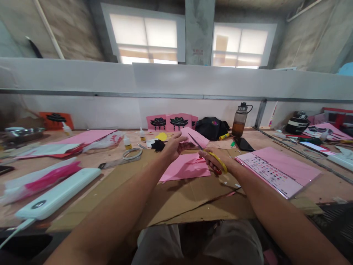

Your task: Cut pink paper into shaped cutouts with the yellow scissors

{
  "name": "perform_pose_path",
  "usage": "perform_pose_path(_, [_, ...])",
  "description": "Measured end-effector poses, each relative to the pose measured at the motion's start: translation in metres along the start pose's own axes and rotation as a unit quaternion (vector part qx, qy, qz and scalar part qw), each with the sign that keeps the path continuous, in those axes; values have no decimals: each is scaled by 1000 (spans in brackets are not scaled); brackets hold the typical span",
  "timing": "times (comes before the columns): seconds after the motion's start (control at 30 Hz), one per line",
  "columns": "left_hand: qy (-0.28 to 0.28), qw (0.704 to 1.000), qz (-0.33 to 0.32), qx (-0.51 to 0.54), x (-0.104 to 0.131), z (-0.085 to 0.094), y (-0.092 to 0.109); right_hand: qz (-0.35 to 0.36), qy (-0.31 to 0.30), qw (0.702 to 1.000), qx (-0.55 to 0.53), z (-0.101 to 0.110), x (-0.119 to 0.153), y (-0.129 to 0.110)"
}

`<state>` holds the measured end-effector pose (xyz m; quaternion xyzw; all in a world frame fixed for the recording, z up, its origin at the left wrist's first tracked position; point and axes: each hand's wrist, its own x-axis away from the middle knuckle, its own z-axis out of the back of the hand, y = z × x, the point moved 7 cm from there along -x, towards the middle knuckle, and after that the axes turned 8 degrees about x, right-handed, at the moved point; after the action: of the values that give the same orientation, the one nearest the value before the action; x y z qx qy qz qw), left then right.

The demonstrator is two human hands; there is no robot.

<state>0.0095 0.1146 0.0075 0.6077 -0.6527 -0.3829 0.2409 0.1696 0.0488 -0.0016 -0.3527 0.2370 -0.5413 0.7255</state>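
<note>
My left hand (176, 146) grips the left edge of a small pink paper sheet (200, 138), raised above the worktable. In my right hand (211, 161) is a pair of scissors (220, 162) with yellow and red handles. Their dark blades point up and left, against the raised sheet; whether they are cutting into it I cannot make out. Below both hands a larger pink sheet (184, 169) lies on brown cardboard (193, 195).
Right of my hands lie a pack of pink paper (281, 169) and a black phone (243, 144), near a bottle (239, 119). A white device (59, 191) with a cable lies at left. Pink cards with black designs (178, 122) lean at the back beside a black cap (211, 129).
</note>
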Motion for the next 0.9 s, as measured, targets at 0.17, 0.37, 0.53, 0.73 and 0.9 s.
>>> perform_pose_path(0.17, [-6, 1000, 5, -12, 0, -2, 0, 2, -9, 1000, 19, 2, 2, -2])
perform_pose_path(0.37, [-12, 1000, 6, -19, 0, -1, -1, -11, -9, 1000, 1, 0, -4, 6])
perform_pose_path(0.53, [-23, 999, 8, -22, 1, -3, -1, 4, -15, 1000, 0, 0, -3, 4])
perform_pose_path(0.73, [-31, 999, 11, -30, 1, -4, 0, -6, -9, 1000, 1, 1, 2, -4])
perform_pose_path(0.9, [-20, 999, 14, -22, 2, -3, 0, -55, -4, 998, -23, 0, 8, -9])
